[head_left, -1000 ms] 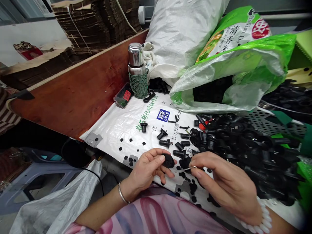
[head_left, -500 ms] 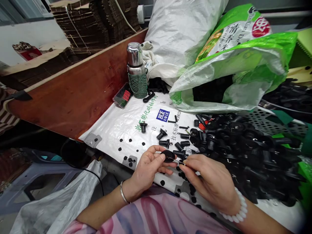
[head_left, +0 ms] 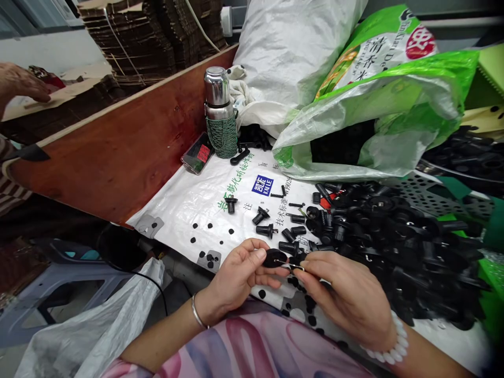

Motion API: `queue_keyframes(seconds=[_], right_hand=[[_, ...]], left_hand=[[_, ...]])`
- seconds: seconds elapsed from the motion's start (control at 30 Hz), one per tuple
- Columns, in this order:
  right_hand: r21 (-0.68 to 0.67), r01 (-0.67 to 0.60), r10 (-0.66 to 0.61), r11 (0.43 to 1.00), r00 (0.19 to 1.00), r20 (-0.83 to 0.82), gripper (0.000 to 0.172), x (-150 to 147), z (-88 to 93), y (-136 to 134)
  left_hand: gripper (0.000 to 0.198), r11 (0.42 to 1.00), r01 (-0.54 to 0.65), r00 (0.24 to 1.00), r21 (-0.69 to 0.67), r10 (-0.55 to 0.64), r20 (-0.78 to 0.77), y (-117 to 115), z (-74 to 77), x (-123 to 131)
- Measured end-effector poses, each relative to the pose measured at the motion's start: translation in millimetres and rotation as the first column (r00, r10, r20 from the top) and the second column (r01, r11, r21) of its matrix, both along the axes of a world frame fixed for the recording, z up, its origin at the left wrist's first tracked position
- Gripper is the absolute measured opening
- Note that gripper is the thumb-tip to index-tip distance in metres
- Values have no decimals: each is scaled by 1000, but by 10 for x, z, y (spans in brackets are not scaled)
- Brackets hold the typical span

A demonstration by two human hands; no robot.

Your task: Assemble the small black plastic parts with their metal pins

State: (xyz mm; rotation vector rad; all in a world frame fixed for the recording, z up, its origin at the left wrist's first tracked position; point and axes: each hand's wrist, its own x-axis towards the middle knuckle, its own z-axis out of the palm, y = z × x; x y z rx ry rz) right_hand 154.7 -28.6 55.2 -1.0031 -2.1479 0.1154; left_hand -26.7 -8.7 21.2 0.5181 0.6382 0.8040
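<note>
My left hand (head_left: 241, 274) pinches a small black round plastic part (head_left: 274, 258) between thumb and fingers, just above the near edge of the white woven sheet (head_left: 189, 205). My right hand (head_left: 346, 299) is closed on a thin metal pin (head_left: 292, 265), whose tip touches the black part. Both hands meet in front of my body. A big heap of black plastic parts (head_left: 394, 241) lies right of my right hand. A few loose black parts (head_left: 264, 230) sit just beyond my fingers.
A steel flask in a green net sleeve (head_left: 221, 115) and a phone (head_left: 196, 155) stand at the sheet's far edge by the wooden board (head_left: 118, 152). Green and white sacks (head_left: 374, 105) fill the back. Another person's hand (head_left: 19, 84) shows far left.
My right hand moved left and brought the metal pin up to the black part in my left hand. Another person's hand has come into view at the far left.
</note>
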Motion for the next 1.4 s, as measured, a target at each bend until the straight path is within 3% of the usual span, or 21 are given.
queue_keyframes(seconds=[0.27, 0.67, 0.9, 1.13, 1.4], right_hand=[[140, -55, 39, 989, 993, 109, 2, 25, -87, -4], [186, -125, 79, 975, 968, 238, 12, 29, -121, -81], [-10, -48, 49, 999, 991, 127, 10, -3, -114, -54], [-80, -38, 47, 996, 991, 122, 18, -55, -119, -49], [-348, -71, 49, 935, 996, -71, 18, -55, -172, -38]], left_hand=[[29, 999, 41, 998, -30, -39, 58, -9, -29, -16], [33, 996, 68, 986, 52, -75, 146, -26, -29, -6], [35, 995, 69, 994, 66, -74, 81, -31, -50, 5], [36, 985, 110, 994, 132, -107, -25, -39, -150, -2], [35, 954, 142, 981, 265, -100, -167, -8, -155, -9]])
